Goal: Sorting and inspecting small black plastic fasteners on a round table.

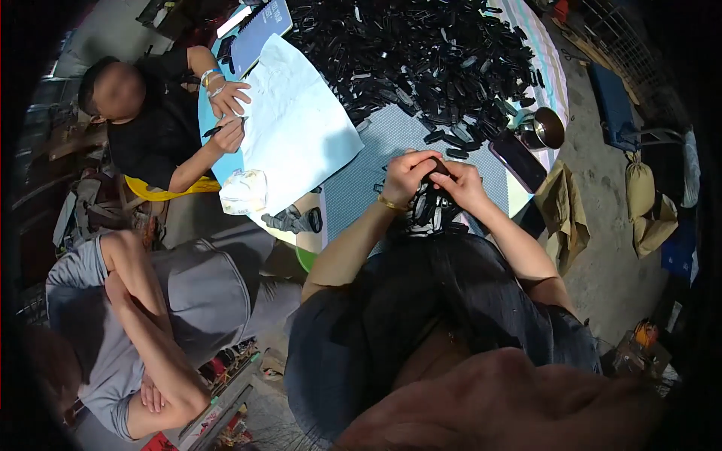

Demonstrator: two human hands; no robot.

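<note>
At the near edge of the table, my left hand (pixel 408 179) and my right hand (pixel 463 186) meet, fingers closed round a small dark piece (pixel 437 167). Its exact kind is mostly hidden by my fingers. Below my wrists, close to my body, lies a cluster of small long black pieces (pixel 430 212), some with shiny grey faces. A far larger heap of similar black pieces (pixel 421 56) spreads over the back of the table. Under my hands lies a grey patterned mat (pixel 398 135).
Right of my hands lie a phone (pixel 519 161) and a metal cup (pixel 547 128). On the left, a person (pixel 150 120) holds a pen (pixel 213 131) over a large white sheet (pixel 297 113), near a notebook (pixel 259 34). Another person (pixel 143 316) sits with arms crossed. A crumpled packet (pixel 243 191) rests near the edge.
</note>
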